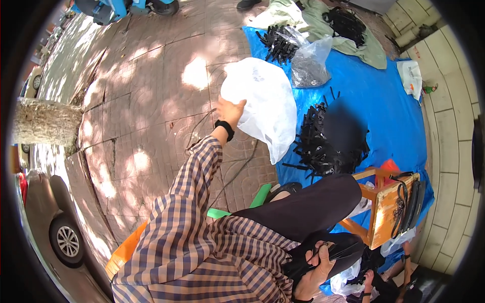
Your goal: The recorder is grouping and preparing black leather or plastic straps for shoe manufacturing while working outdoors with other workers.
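Note:
My left hand (231,111) reaches out over the pavement with a dark band on its wrist. Its fingers and thumb close on the near left edge of a large white plastic bag (268,101), though the bag partly hides the grip. In my lap, close to my dark trousers, my right hand (317,270) is curled around a thin black strap-like piece (331,250); its exact kind is hard to make out. To the right of the white bag lies a heap of black straps with buckles (313,144) on a blue tarp (399,126).
Farther off are another black strap pile (277,44), a clear bag of dark pieces (310,65) and a pale green cloth (366,48). A wooden stool (381,209) stands at my right. Another person's hands (369,280) show at lower right. A tree trunk (48,121) rises left.

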A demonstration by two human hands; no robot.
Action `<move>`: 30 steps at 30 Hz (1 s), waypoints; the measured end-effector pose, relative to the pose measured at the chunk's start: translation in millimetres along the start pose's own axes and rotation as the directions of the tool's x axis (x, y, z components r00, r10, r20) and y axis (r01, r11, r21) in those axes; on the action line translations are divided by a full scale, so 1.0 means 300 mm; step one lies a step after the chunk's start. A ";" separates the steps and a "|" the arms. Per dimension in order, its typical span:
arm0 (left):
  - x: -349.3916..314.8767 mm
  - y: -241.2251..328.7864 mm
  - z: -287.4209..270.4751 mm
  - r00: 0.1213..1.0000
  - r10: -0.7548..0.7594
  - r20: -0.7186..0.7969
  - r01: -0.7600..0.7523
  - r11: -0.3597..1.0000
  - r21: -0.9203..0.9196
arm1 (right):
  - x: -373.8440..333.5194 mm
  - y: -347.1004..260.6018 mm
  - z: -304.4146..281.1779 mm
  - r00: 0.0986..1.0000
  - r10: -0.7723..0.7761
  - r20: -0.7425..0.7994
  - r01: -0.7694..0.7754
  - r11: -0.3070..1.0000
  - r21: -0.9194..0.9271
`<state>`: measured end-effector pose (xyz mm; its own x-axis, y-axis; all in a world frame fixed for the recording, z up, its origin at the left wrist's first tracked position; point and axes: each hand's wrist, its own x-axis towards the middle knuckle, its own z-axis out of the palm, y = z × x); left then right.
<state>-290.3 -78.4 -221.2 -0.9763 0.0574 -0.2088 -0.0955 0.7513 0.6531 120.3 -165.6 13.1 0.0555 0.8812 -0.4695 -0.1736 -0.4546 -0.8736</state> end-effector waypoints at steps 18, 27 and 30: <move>-0.002 0.120 0.060 0.899 -0.167 0.405 0.426 0.554 -0.715 | 0.058 -0.025 -0.035 0.993 0.107 0.046 -0.114 0.974 0.194; 0.282 -0.121 0.209 0.733 -0.041 0.678 0.581 0.556 -0.595 | 0.076 -0.011 -0.061 0.993 0.107 0.050 -0.114 0.979 0.167; 0.161 -0.003 0.267 0.626 0.012 0.780 0.615 0.608 -0.502 | 0.070 -0.028 -0.064 0.995 0.092 -0.023 -0.087 0.983 0.161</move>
<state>-321.7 -23.5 -290.2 -0.4602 0.5578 -0.6907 -0.7560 0.1616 0.6343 141.7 -145.6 8.0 0.0621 0.8324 -0.5508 -0.3334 -0.5028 -0.7975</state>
